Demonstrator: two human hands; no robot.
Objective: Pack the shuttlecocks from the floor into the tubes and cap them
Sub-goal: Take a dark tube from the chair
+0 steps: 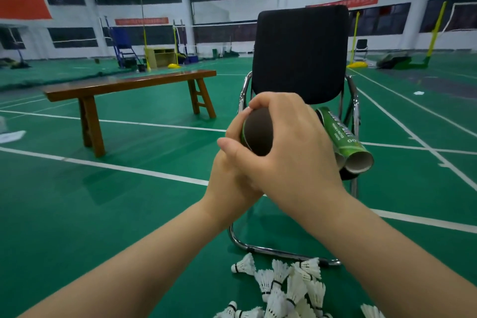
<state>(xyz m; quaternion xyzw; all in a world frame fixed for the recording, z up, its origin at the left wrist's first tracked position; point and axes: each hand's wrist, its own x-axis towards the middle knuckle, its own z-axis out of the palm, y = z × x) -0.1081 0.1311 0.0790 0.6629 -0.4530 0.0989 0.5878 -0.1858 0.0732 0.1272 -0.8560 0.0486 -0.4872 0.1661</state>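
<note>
Tube (258, 131) points end-on at camera, seemingly capped end nearest.

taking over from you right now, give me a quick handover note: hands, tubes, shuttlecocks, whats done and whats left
Left hand: grips the green tube from below.
Right hand: curled over the tube's dark near end. I cannot tell if that is a cap or the open mouth.
Other tubes: at least two lie on the chair seat, near ends open.
Shuttlecocks: a loose pile on the floor at the chair's foot.
Done: no tube visibly finished.
Left: settle the held tube, then fill and cap the rest.
</note>
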